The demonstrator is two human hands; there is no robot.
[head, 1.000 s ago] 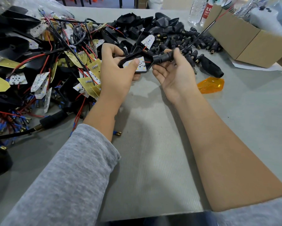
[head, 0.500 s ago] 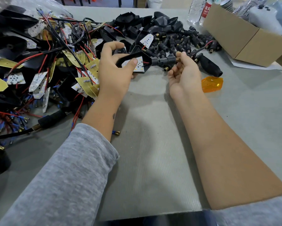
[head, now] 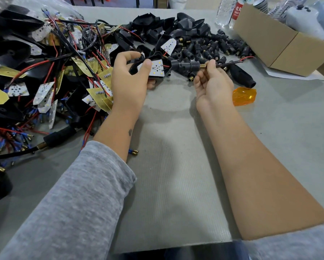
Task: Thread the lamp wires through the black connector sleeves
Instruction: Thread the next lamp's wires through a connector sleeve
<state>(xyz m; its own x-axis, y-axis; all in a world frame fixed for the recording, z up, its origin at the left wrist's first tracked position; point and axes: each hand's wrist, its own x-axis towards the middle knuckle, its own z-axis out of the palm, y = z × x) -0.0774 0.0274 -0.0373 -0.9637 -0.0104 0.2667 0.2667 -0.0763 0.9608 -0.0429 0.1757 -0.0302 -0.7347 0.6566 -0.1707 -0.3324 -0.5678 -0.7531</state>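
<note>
While both hands work above the grey table mat [head: 176, 184], the only container in view is a cardboard box [head: 281, 42] at the far right; its contents cannot be made out from this angle. Clear plastic bottles [head: 226, 12] stand just left of it.

Left hand [head: 128, 81] grips a black lamp housing [head: 153, 67], thumb pressed on the white LED board [head: 157, 67] seated inside, fingers curled behind. A red lead runs from the board toward the housing's right end. There, a black connector sleeve [head: 185, 65], ribbed and stepped, sits butted against the housing, with a brass threaded tip [head: 203, 65] at its right end.

Right hand [head: 211, 83] pinches the lamp wires [head: 230, 62] just beyond that tip, between thumb and forefinger; the wires, black-sheathed with a red end, trail right toward the box.

Loose sleeves [head: 213, 47] lie heaped far of the hands. Boards, housings and red wiring [head: 54, 72] are piled at left. An orange lens [head: 243, 96] lies right of the right wrist.
</note>
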